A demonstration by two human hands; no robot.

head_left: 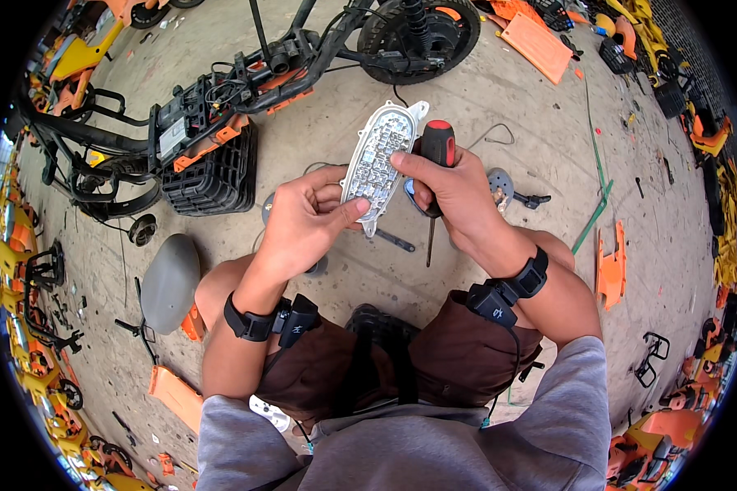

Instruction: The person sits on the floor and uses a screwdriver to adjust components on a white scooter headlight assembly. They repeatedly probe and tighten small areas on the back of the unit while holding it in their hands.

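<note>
Lamp unit held upright between two hands

Lamp unit (379,159), a long silver-white reflector housing with a clear cover, was held above the squatting person's knees, its long axis running nearly upright in the view, the broad end tilted up and away toward the stripped scooter frame (221,98) on the concrete floor (499,98). It was flanked by both hands, so neither was nearer. The left hand (303,217) was closed on its lower left edge, thumb pressed across the narrow bottom end. The right hand (458,196) was wrapped around a red-and-black screwdriver (436,164) (handle up, blade hanging down toward the floor), while its fingertips touched the unit's right edge near the top. The screwdriver thus lay parallel to the unit and just beside it, its tip pointed away from the housing. A loose bolt (395,240) lay on the floor below the hands.
</note>
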